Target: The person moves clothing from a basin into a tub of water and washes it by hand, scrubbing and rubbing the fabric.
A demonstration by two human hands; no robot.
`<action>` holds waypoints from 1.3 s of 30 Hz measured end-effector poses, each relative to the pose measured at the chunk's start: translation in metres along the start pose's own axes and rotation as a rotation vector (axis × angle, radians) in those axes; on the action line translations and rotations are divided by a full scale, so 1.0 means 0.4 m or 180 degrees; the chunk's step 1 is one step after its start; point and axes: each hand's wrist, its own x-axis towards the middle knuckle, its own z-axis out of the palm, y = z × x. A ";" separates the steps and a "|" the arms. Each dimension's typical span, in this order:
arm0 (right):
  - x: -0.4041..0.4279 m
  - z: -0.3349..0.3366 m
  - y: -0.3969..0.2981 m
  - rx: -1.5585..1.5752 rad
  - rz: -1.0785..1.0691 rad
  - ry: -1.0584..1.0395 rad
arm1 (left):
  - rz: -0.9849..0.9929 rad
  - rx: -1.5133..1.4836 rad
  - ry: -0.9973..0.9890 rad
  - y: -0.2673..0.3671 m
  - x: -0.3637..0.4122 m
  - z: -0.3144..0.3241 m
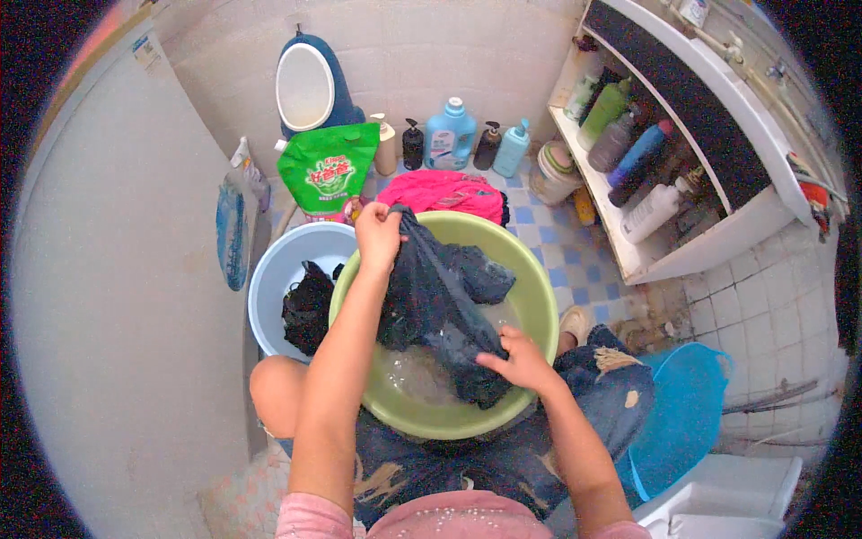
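Observation:
My left hand [378, 237] pinches one end of a dark, wet garment [431, 290] and lifts it above the far left rim of a green plastic basin [547, 296]. Lower down on the right side, my right hand [524, 360] has its thumb and fingers at the garment's other edge. Between my hands the cloth hangs stretched at a slant, its lower part reaching the cloudy water [417, 374]. More bunched dark cloth [481, 273] lies at the back of the basin. The basin stands between my knees.
A light blue basin [266, 269] with black clothing [310, 313] stands at left. Behind are a green detergent pouch [326, 168], a pink cloth [431, 192] and several bottles [450, 138]. At right are a shelf unit [633, 266] and a blue bucket [683, 411]; a pale panel [128, 269] borders the left.

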 end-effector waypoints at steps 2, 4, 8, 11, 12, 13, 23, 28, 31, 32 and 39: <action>0.029 0.032 0.019 0.1151 -0.0241 0.0643 | -0.0070 -0.0646 0.0053 -0.055 0.043 0.011; 0.051 0.073 0.054 0.1311 0.0137 0.0393 | 0.0262 -0.0254 -0.0140 -0.117 0.062 0.013; 0.073 0.106 0.068 0.2943 0.1394 0.0348 | 0.0991 0.0547 -0.0852 -0.136 -0.008 -0.004; 0.087 0.119 0.080 0.3554 0.1716 0.0455 | 0.0906 0.1493 -0.0656 -0.045 -0.121 -0.042; 0.090 0.107 0.062 0.3721 0.1799 0.0396 | 0.0699 0.1817 -0.0978 -0.038 -0.146 -0.051; 0.091 0.102 0.051 0.3726 0.1780 0.0369 | 0.0494 0.2131 -0.1311 -0.037 -0.169 -0.058; 0.051 0.035 -0.047 0.5611 0.1166 0.0362 | -0.1249 -0.0093 -0.1688 -0.267 -0.344 -0.010; 0.039 0.052 -0.014 0.5913 0.1398 0.0619 | -0.1492 -0.1567 -0.1331 -0.232 -0.388 -0.012; 0.037 0.064 0.008 0.5948 0.1392 0.0726 | -0.1208 -0.1936 -0.0958 -0.192 -0.419 -0.039; 0.038 0.053 -0.001 0.5966 0.1591 0.0648 | -0.1123 -0.2186 -0.0744 -0.181 -0.428 -0.045; 0.035 0.003 -0.001 0.6086 0.0935 0.0818 | -0.0516 -0.2355 -0.0515 -0.146 -0.453 -0.114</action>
